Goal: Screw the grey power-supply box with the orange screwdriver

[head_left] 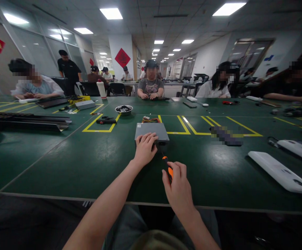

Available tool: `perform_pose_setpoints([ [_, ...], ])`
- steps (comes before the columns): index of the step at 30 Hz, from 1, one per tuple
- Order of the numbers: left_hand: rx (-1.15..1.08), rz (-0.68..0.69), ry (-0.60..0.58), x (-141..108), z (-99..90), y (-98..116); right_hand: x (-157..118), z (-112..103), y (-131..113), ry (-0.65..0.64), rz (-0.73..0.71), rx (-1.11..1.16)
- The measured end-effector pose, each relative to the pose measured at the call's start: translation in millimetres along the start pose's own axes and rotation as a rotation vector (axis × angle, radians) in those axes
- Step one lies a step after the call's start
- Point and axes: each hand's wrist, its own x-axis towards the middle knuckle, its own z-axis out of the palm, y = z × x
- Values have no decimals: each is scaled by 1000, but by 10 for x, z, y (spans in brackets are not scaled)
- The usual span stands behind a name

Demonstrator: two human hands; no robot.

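Observation:
A grey metal computer power supply (151,129) lies on the green table, with a bundle of coloured cables (151,119) behind it. My left hand (146,147) grips its near side, fingers bent over the top; the thumb is partly hidden. In my right hand (178,184) is a screwdriver (170,172) with an orange and black handle. Its shaft points away from me toward the near face of the power supply. Whether the tip touches the case cannot be made out.
Yellow tape outlines (178,132) mark the table (101,173). Beyond stand a metal bowl (124,110) of small parts and a black tool (106,120). White long devices (281,172) lie at right, dark metal rails (31,121) at left. Several people sit around the table.

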Motion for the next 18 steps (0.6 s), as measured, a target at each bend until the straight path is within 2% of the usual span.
perform_pose_setpoints([
  [6, 6, 3, -6, 9, 22, -12, 4, 12, -68, 40, -134, -12],
  [12, -12, -8, -7, 21, 7, 3, 15, -21, 19, 6, -56, -135],
  [16, -9, -23, -11, 25, 1, 13, -11, 0, -22, -52, -27, -89],
  [18, -8, -25, -15, 24, 6, 11, -26, 22, -71, -35, -49, -33],
])
